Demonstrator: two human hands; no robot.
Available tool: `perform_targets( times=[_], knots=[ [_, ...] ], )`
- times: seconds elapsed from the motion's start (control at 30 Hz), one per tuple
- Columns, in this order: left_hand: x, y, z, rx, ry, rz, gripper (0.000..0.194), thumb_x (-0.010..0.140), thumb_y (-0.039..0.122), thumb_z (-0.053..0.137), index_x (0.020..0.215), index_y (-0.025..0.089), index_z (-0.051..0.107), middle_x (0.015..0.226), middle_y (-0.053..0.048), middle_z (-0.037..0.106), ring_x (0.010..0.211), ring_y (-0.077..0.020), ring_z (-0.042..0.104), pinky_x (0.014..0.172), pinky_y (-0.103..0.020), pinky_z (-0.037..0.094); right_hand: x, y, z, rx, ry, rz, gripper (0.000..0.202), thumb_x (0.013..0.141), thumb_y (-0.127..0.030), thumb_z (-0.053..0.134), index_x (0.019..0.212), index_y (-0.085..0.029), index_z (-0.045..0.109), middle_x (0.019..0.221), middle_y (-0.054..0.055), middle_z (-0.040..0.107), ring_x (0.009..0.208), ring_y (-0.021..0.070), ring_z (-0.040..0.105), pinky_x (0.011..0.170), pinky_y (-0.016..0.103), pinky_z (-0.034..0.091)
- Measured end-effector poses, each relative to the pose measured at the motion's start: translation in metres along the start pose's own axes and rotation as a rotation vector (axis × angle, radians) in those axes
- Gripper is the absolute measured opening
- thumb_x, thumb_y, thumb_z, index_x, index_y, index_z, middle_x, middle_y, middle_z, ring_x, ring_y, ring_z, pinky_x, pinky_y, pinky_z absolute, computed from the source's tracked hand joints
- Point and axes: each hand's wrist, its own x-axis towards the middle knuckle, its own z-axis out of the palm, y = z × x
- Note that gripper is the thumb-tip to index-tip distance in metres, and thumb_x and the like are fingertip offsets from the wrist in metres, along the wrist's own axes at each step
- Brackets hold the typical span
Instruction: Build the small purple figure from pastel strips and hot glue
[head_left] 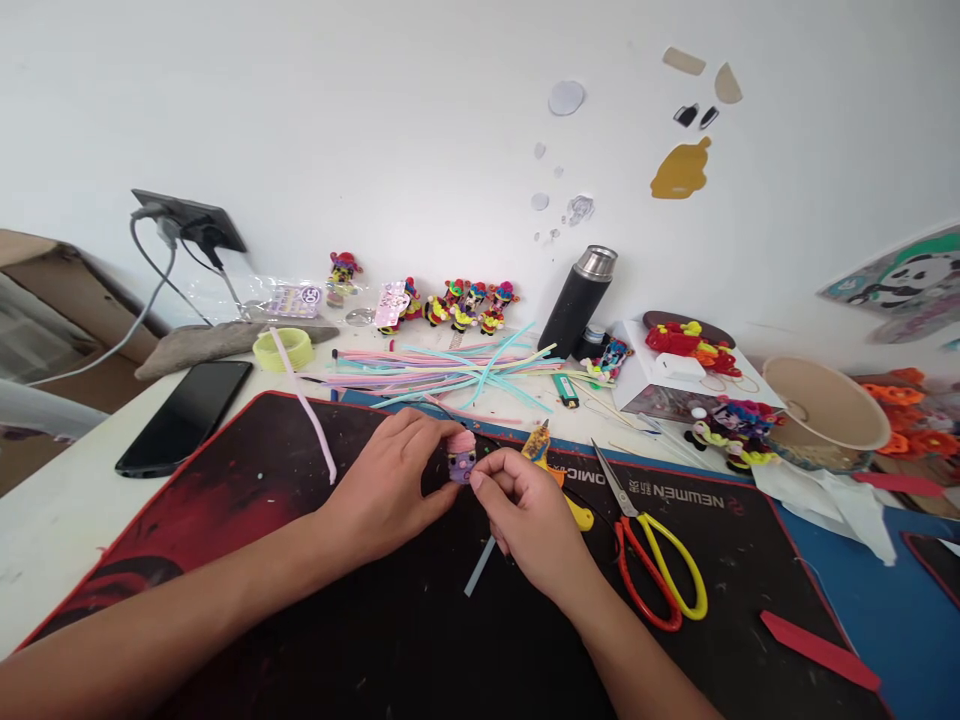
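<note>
A small pink and purple doll head (461, 462) with dark eyes is gripped at its left side between the thumb and fingers of my left hand (397, 475). My right hand (525, 505) is closed in a pinch against the head's lower right side; whatever its fingertips hold is hidden. Behind and beside my right hand lies a yellow and orange glue gun (537, 442), partly covered by it. From under that hand a pale translucent glue stick (478, 570) pokes out over the black mat (360, 620).
Scissors (637, 535) with red and yellow handles lie right of my hands. Behind are pastel pipe cleaners (450, 370), yellow tape (283, 350), a black thermos (576, 305) and several small dolls (472, 305). A phone (184, 420) rests left; a red strip (817, 650) right.
</note>
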Motion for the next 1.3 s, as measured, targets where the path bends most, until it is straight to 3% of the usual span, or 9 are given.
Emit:
perform_targets(
  times=[0.43,1.3],
  knots=[
    [-0.0019,0.0058,-0.0038,0.136,0.036,0.082,0.039,0.089,0.016,0.067,0.127,0.015,0.06,0.117,-0.011,0.075,0.109,-0.0309,0.064,0.099,-0.05,0.051,-0.0017,-0.0003,0.0011,-0.143,0.046,-0.031,0.015,0.095,-0.033,0.06,0.086,-0.021,0.061,0.058,-0.008,0.044,0.049,0.0112,0.036,0.047,0.024,0.026],
    [-0.0017,0.0087,-0.0039,0.122,-0.05,-0.003,0.037,0.087,0.017,0.066,0.123,0.017,0.06,0.118,-0.012,0.074,0.111,-0.0324,0.065,0.099,-0.05,0.051,-0.0026,-0.0033,0.0001,-0.341,0.052,-0.089,0.011,0.096,-0.027,0.06,0.086,-0.023,0.062,0.059,-0.007,0.048,0.053,0.0138,0.045,0.052,0.026,0.031]
  ],
)
